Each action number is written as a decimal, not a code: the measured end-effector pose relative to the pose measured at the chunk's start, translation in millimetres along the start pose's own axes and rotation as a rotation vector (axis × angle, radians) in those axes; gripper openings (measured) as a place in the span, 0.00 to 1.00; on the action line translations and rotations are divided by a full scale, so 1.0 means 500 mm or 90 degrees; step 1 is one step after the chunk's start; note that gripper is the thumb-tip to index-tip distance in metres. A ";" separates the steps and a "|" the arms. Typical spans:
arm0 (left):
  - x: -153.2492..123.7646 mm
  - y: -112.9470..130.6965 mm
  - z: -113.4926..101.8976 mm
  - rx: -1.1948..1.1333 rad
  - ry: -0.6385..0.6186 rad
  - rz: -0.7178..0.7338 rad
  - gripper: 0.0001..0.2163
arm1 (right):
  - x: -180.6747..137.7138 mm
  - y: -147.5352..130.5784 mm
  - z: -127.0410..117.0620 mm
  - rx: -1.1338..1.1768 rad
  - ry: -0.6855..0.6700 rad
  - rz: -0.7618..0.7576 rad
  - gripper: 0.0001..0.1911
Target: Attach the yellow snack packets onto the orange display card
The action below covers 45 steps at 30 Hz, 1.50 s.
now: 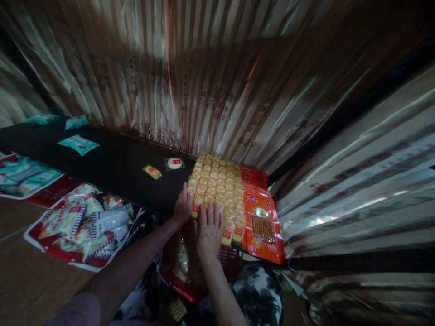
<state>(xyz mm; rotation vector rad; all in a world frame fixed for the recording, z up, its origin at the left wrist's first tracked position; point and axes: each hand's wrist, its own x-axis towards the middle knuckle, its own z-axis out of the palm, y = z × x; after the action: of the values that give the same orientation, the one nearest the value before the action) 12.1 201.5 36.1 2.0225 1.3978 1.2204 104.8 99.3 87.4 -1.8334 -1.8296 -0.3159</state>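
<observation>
Rows of small yellow wrapped snack cakes (217,181) cover the right part of a black shelf (125,163). My left hand (183,204) rests against their left edge near the front, its fingers close together; whether it grips a cake is hidden. My right hand (210,228) lies on the front rows with its fingers stretched out over the packs. To the left of the rows lie a single yellow wrapped cake (152,171) and a round white pack with a red label (175,163). Orange snack bags (263,219) lie along the right side of the rows.
Green packets (79,144) lie on the shelf's far left. Below stand a red basket of striped wrapped snacks (98,222), another with green packets (25,176), and a red basket (190,290) under my hands. Corrugated, plastic-covered walls (217,90) close off the back and right.
</observation>
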 end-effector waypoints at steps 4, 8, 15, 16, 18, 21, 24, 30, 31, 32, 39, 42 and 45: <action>-0.001 -0.001 0.000 -0.001 -0.013 0.024 0.22 | 0.011 0.000 0.003 -0.004 -0.008 -0.003 0.26; 0.000 0.001 -0.001 -0.001 -0.018 0.010 0.22 | 0.022 0.000 0.005 -0.007 -0.003 -0.004 0.24; 0.002 0.018 -0.010 -0.034 -0.015 -0.035 0.20 | 0.025 -0.012 0.009 -0.035 -0.012 -0.005 0.21; 0.002 0.020 -0.011 -0.036 -0.013 -0.044 0.21 | 0.024 -0.012 0.009 -0.036 -0.011 0.000 0.21; 0.003 0.024 -0.011 -0.040 -0.014 -0.054 0.21 | 0.024 -0.012 0.011 -0.032 -0.009 0.006 0.21; 0.004 0.026 -0.010 -0.044 -0.018 -0.059 0.20 | 0.023 -0.009 0.013 -0.018 -0.016 0.011 0.22; 0.005 0.022 -0.007 -0.027 -0.024 -0.042 0.17 | 0.023 -0.005 0.018 -0.020 -0.020 0.006 0.22; 0.003 0.011 0.003 0.022 0.001 -0.022 0.19 | 0.014 0.009 0.019 -0.023 0.041 -0.034 0.21; 0.003 0.011 0.005 0.025 0.013 -0.033 0.20 | 0.010 0.015 0.015 -0.025 0.062 -0.032 0.20; 0.004 0.011 0.006 0.030 0.024 -0.043 0.22 | 0.006 0.022 0.009 -0.029 0.084 -0.024 0.21; 0.002 0.006 0.014 0.117 0.045 -0.005 0.23 | -0.048 0.083 -0.031 -0.031 0.175 0.077 0.29; 0.001 0.002 0.016 0.153 0.038 0.034 0.22 | -0.071 0.100 -0.034 -0.024 0.177 0.103 0.32; 0.002 0.000 0.018 0.149 0.053 0.021 0.22 | -0.085 0.110 -0.028 -0.019 0.163 0.095 0.32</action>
<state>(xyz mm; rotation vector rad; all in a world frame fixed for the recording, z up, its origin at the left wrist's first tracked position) 19.8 203.8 31.4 2.1792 1.6197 1.2164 159.0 58.7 66.1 -1.8428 -1.5140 -0.5004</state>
